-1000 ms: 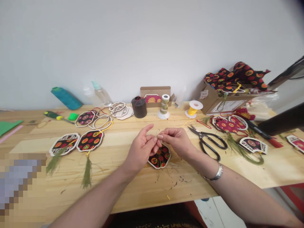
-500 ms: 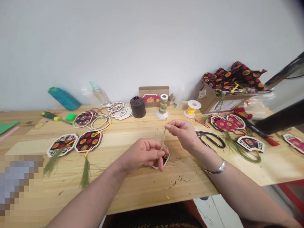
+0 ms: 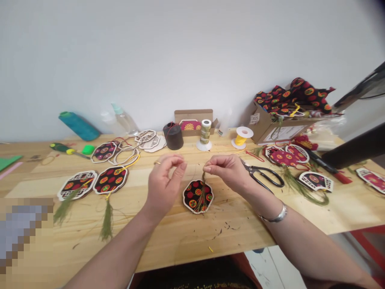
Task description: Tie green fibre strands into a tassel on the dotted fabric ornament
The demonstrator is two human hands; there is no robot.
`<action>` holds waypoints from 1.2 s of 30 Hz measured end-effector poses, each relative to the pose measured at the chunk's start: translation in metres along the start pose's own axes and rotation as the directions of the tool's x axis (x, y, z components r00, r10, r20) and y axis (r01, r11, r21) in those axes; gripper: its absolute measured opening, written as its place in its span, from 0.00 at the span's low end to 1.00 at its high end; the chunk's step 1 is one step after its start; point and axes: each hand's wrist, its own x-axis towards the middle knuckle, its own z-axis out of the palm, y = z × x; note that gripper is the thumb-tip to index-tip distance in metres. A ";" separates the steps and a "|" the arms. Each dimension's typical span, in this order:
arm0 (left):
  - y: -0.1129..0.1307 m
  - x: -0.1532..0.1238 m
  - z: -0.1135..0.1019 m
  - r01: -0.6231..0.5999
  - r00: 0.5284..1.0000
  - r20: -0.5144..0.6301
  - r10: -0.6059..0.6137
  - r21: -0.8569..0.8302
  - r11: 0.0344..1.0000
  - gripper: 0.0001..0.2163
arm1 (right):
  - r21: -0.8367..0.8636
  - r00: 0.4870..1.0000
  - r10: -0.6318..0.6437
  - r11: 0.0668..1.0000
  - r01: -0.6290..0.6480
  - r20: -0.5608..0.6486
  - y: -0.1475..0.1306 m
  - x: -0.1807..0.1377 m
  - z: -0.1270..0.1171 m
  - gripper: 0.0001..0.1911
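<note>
My right hand [image 3: 224, 170] pinches the top of an olive-green tassel [image 3: 203, 190] between thumb and fingertips. The tassel's loose strands hang down in front of a scallop-edged pendant [image 3: 192, 196] of black patterned fabric with a pale wooden rim, which lies flat on the table. To the left of it, my left hand [image 3: 167, 182] is raised with curved fingers, the thumb apart from them, and I see nothing held in it. Black-handled scissors [image 3: 267, 176] lie just right of my right hand.
Two tasselled pendants [image 3: 110, 180] lie at left. Along the wall stand a teal thread cone [image 3: 80, 125], a black spool [image 3: 173, 136], a green-gold spool [image 3: 205, 134], a yellow cord spool [image 3: 240, 139] and a cardboard box [image 3: 264, 124] of fabric. A black post [image 3: 355, 146] slants in at right.
My left hand has let go of the tassel strands and moved up and left, its fingers parting. The tassel now hangs from my right hand, and the pendant beneath shows fully.
</note>
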 end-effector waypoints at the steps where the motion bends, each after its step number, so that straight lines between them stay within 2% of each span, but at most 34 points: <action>1: 0.000 -0.002 0.002 0.089 0.992 0.100 -0.082 -0.067 0.994 0.05 | -0.007 1.000 -0.003 1.000 0.003 0.003 -0.001 -0.001 0.001 0.09; 3: -0.002 -0.007 0.007 0.330 0.915 0.320 -0.246 -0.243 0.912 0.07 | -0.024 1.000 -0.010 1.000 0.010 0.011 -0.003 -0.002 0.003 0.10; 4: -0.004 -0.008 0.009 0.420 0.875 0.390 -0.286 -0.319 0.849 0.08 | -0.031 1.000 -0.015 0.999 0.015 0.016 -0.003 -0.002 0.004 0.11; 6: -0.006 -0.011 0.012 0.524 0.815 0.484 -0.318 -0.383 0.760 0.08 | -0.037 0.999 -0.024 0.999 0.025 0.022 -0.002 -0.003 0.005 0.11; 12: -0.010 -0.011 0.012 0.628 0.735 0.568 -0.371 -0.364 0.687 0.09 | 0.013 0.989 -0.019 1.000 0.017 0.147 0.003 -0.004 0.005 0.12; 14: -0.011 -0.011 0.011 0.650 0.715 0.573 -0.401 -0.334 0.683 0.09 | -0.018 0.992 -0.025 0.999 0.028 0.121 0.004 -0.003 0.004 0.12; 18: -0.011 -0.010 0.011 0.686 0.687 0.559 -0.464 -0.290 0.667 0.08 | -0.094 0.996 -0.051 0.994 0.057 0.066 0.007 -0.002 0.004 0.10; 24: -0.011 -0.008 0.011 0.737 0.656 0.580 -0.482 -0.359 0.572 0.08 | -0.073 0.998 0.002 0.997 0.003 0.065 0.005 -0.002 0.005 0.10; 30: -0.014 -0.008 0.011 0.699 0.683 0.558 -0.471 -0.312 0.644 0.08 | -0.051 0.998 0.012 0.999 -0.009 0.067 0.004 -0.002 0.004 0.10; 36: -0.010 -0.007 0.011 0.717 0.661 0.557 -0.504 -0.270 0.643 0.07 | -0.075 0.998 0.020 0.997 -0.016 0.055 0.001 -0.002 0.005 0.10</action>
